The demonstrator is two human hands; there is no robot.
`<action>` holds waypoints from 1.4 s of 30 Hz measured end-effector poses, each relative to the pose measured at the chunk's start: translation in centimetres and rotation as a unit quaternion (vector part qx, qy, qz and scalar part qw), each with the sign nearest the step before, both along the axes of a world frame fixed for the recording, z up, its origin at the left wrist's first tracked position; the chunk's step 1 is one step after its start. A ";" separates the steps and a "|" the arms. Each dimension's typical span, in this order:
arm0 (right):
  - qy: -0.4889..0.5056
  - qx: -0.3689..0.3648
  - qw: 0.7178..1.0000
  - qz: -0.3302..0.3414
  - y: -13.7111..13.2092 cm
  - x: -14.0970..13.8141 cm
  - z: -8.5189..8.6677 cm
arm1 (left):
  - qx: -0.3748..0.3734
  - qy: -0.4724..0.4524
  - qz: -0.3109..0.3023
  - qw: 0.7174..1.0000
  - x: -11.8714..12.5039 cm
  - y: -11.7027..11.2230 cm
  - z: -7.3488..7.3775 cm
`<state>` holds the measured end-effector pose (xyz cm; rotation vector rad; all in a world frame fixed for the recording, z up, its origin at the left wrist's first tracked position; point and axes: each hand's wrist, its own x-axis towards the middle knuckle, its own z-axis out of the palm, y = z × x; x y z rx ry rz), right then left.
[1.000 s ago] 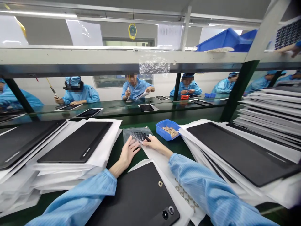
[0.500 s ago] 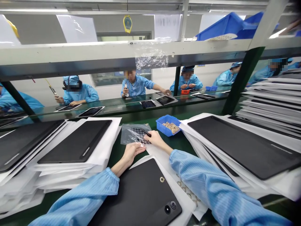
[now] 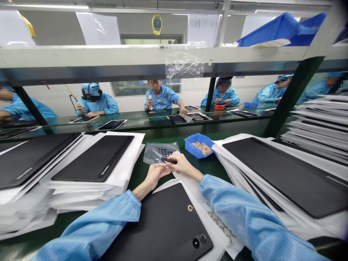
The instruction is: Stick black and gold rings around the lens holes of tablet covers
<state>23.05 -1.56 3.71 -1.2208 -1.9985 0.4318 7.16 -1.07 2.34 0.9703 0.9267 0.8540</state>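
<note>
Right hand [image 3: 179, 164]: grip closed around a dark pen-like tool [image 3: 169, 160].
Left hand [image 3: 155, 175]: fingertips gathered beside the tool; whether they pinch anything cannot be told.
Tablet [image 3: 160, 228]: back up on white paper [image 3: 220, 240], nearer than the hands; one gold-toned ring [image 3: 190, 208] present, apart from the lenses [image 3: 199, 240].
Black rings [image 3: 164, 152]: many left at the clear bag [image 3: 151, 153].
Progress: judged mid-step; tool in use, tablet not yet set aside.

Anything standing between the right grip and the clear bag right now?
Nothing visible stands in the way: the black tool in the right grip overlaps the near edge of the clear bag in view. The left grip sits close by, on the near side.
</note>
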 end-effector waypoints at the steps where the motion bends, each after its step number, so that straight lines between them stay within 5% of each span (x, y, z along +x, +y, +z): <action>1: 0.003 -0.007 1.000 0.004 0.0 0.1 -0.1 | 0.000 0.000 0.000 1.000 0.0 0.0 0.0; 13: -0.011 0.057 0.997 -0.043 -0.1 0.2 -0.3 | 0.014 -0.008 -0.003 1.000 0.1 -0.2 0.2; 28: -0.006 -0.003 0.999 -0.043 -1.2 -0.5 0.0 | 0.054 0.030 -0.009 0.998 0.2 -0.6 0.3; 37: 0.051 -0.076 0.993 -0.078 -1.3 0.6 1.5 | 0.102 0.166 -0.046 0.980 0.0 -0.9 1.5; 42: 0.096 -0.129 0.984 -0.082 -5.5 1.3 3.8 | 0.178 0.300 -0.080 0.934 -2.3 -1.3 3.7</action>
